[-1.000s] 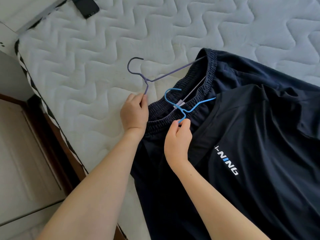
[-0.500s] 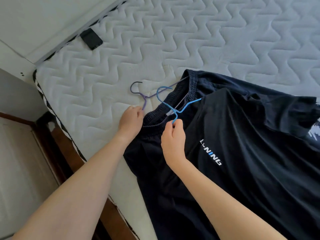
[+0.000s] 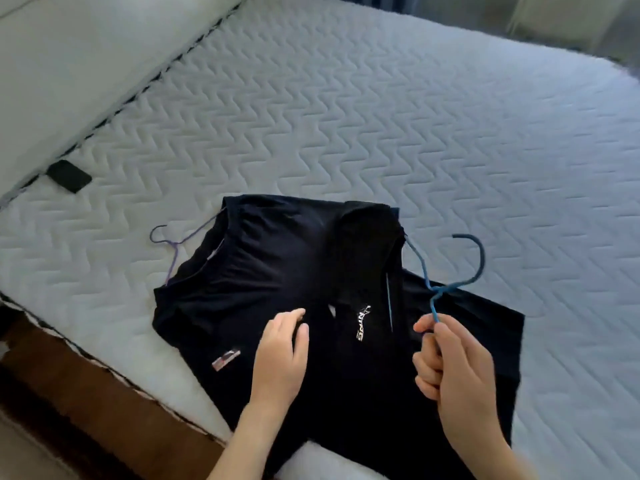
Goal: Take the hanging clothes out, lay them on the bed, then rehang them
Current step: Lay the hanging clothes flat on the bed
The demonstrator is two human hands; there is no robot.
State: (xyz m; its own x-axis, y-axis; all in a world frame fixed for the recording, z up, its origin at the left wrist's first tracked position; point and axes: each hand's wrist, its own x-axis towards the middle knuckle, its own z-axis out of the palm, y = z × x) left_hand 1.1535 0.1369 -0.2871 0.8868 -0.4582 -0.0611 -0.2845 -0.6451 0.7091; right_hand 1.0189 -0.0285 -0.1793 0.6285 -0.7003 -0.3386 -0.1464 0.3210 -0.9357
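**Blue hanger [image 3: 479, 261] up, purple hanger [image 3: 172, 242] released**

A dark slab [image 3: 69, 175] lies at the bed's [image 3: 346, 116] left edge (well apart from the clothes [image 3: 270, 271]), which lie near the front edge. The right hand [image 3: 453, 368] pinches the blue hanger, hook pointing away. The left hand [image 3: 280, 358], earlier on the purple hanger, now rests loosely on the cloth.

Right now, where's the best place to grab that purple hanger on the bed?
Pinch the purple hanger at the neck below its hook, from the bare mattress side: hook and neck lie exposed, while its arms run into the dark garment.
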